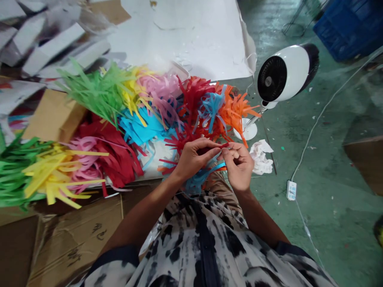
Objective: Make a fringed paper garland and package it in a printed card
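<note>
Blue fringe (196, 183) of cut paper is hanging between the person's two hands, just above the lap and at the near edge of the tabletop (191, 36). The left hand (194, 157) is curling closed, its fingertips pinching the top of the blue fringe together with a dark red strip (207, 151). The right hand (239, 165) is meeting it fingertip to fingertip, thumb and forefinger pressing shut on the same bunch while the other fingers are folding into the palm. A thin blue strip is running from under the right hand down into the blue fringe.

Beyond the hands, heaps of paper fringe are lying across the tabletop: green (92, 89), yellow (134, 89), pink (161, 93), red (194, 93) and orange (236, 111), overlapping one another. More green, yellow and pink fringe is spilling over at the far left.

A cardboard box (54, 115) is sitting under the green heap. Right of the tabletop, a white fan (284, 73) is standing on the green floor (329, 167), facing the person. Crumpled paper (261, 157) is lying just beside the right hand, and a power strip (291, 190) is resting on the floor nearby.
</note>
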Tool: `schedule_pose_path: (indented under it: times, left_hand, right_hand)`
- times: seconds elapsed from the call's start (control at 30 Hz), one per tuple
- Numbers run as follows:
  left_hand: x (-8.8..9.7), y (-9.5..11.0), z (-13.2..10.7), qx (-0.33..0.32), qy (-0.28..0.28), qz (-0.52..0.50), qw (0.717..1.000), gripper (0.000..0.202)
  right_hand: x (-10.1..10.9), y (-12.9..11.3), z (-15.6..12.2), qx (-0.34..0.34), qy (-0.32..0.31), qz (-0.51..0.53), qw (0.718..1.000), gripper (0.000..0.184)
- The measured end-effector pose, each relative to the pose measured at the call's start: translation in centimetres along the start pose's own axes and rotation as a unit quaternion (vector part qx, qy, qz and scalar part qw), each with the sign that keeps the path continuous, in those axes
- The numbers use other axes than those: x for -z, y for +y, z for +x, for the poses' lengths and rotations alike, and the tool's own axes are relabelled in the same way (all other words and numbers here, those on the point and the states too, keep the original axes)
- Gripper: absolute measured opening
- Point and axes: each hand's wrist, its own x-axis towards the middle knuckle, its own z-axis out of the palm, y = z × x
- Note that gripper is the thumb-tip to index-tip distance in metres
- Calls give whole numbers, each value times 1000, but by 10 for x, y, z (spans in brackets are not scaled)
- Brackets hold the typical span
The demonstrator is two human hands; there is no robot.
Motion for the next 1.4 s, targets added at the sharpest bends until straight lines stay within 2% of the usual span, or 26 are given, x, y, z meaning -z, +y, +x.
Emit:
schedule_pose_path:
  times: [0.33, 0.57, 1.0, 1.13, 1.27, 1.4]
  left_hand:
    - [-1, 1, -2, 20, 9, -23, 1000, 15]
    - [-4, 1, -3, -38, 10, 24, 999, 14]
    - [-1, 0, -2, -63, -4, 47, 997, 14]
    - [-2, -3, -3, -127, 8, 90, 988, 13]
    - [-3, -4, -4, -195, 26, 167, 966, 16]
    - [-4, -3, -4, -241, 27, 198, 950, 16]
  right_hand:
    - [1, -4, 2, -8, -10, 2, 1000, 20]
    - [3, -3, 2, 2, -14, 2, 1000, 18]
    - [3, -2, 1, 10, -36, 14, 999, 20]
    - [3, -2, 2, 11, -30, 37, 999, 21]
    - [2, -2, 2, 12, -25, 38, 999, 19]
    - [2, -2, 2, 16, -21, 44, 999, 17]
